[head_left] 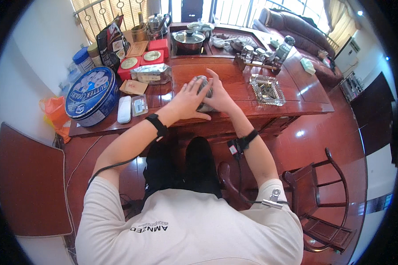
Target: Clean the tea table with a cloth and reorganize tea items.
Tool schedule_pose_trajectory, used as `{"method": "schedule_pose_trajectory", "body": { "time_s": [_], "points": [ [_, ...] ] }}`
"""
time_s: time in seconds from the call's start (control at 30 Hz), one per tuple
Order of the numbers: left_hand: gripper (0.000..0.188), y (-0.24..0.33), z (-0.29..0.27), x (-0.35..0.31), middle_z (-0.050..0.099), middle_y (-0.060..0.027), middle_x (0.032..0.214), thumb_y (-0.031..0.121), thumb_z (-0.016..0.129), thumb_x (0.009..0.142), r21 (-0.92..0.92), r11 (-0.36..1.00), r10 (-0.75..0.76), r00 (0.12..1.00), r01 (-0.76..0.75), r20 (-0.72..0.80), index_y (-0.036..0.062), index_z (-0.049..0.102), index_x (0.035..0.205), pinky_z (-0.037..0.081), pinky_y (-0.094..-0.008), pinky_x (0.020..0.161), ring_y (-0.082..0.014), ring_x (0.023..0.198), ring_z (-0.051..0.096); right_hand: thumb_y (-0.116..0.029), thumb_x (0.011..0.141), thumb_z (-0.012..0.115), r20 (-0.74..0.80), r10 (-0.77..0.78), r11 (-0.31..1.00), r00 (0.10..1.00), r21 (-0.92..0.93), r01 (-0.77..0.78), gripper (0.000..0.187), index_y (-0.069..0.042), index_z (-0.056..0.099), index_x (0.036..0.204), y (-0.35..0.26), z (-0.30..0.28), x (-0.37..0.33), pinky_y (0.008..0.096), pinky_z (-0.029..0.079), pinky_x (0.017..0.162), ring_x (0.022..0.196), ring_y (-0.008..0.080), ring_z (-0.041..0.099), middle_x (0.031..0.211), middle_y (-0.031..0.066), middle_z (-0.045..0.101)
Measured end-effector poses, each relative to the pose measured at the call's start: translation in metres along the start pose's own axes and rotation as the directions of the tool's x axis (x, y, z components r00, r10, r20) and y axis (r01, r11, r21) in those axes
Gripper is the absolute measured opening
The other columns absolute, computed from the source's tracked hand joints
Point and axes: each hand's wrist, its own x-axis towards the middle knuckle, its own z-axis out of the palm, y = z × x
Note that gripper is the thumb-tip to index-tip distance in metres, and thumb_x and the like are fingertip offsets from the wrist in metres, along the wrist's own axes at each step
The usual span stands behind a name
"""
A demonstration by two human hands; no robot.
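Observation:
A dark grey, rounded object (205,89) stands at the table's near edge between my two hands. Its kind I cannot make out, since the fingers cover much of it. My left hand (186,100) reaches over it from the left, fingers curved across its top and thumb low along the near side. From the right, my right hand (221,98) wraps around it, with one finger pointing up and away. Left of my hands, on the reddish-brown wooden table (188,70), lie a foil packet (151,73) and a brown paper packet (133,87).
At left stand a large blue cookie tin (92,96), a white case (124,109) and a small clear-lidded box (139,105). A glass ashtray (267,90) sits to the right. Behind are a lidded pot (189,40) and glass jars (257,54). A wooden chair (316,198) stands lower right.

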Motion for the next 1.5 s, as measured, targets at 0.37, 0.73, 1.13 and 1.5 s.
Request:
{"method": "schedule_pose_trajectory", "body": {
  "time_s": [0.37,0.73,1.13,1.5],
  "points": [
    [0.051,0.005,0.016,0.037,0.042,-0.0092,0.138,0.054,0.067,0.078,0.045,0.998,-0.056,0.968,0.047,0.245,0.0306,0.060,0.123,0.046,-0.0661,0.084,-0.0422,0.120,0.046,-0.075,0.058,0.074,-0.366,0.487,0.576,0.793,-0.549,-0.606,0.115,-0.016,0.032,0.147,0.026,-0.173,-0.052,0.0571,0.029,0.109,0.137,0.0447,0.031,0.149,0.0266,0.029],
    [0.043,-0.018,-0.012,-0.032,0.047,-0.0083,0.126,0.041,0.071,0.074,0.165,0.964,-0.232,0.963,0.208,0.137,0.0263,0.061,0.113,0.048,-0.0596,0.080,-0.0388,0.113,0.049,-0.091,0.053,0.061,-0.346,0.783,0.136,0.516,-0.715,-0.685,0.118,-0.025,0.036,0.148,0.031,-0.162,-0.046,0.0550,0.024,0.110,0.133,0.0457,0.032,0.143,0.0293,0.032],
    [0.043,-0.021,-0.028,-0.092,0.045,-0.0091,0.125,0.037,0.073,0.074,0.288,0.891,-0.346,0.935,0.352,-0.073,0.0227,0.060,0.112,0.045,-0.0553,0.081,-0.0373,0.110,0.047,-0.083,0.061,0.063,-0.381,0.667,0.233,0.640,-0.709,-0.666,0.098,-0.025,0.047,0.139,0.022,-0.131,-0.054,0.0528,0.029,0.106,0.126,0.0461,0.038,0.135,0.0322,0.036],
    [0.047,-0.011,-0.021,-0.092,0.043,-0.0130,0.129,0.036,0.073,0.074,0.286,0.885,-0.339,0.930,0.367,-0.145,0.0222,0.057,0.116,0.040,-0.0552,0.086,-0.0394,0.112,0.045,-0.080,0.060,0.067,-0.123,0.672,0.416,0.730,-0.753,-0.510,0.115,-0.019,0.027,0.150,-0.027,-0.039,0.012,0.0545,0.024,0.110,0.132,0.0538,0.030,0.145,0.0399,0.022]
  ]
}}
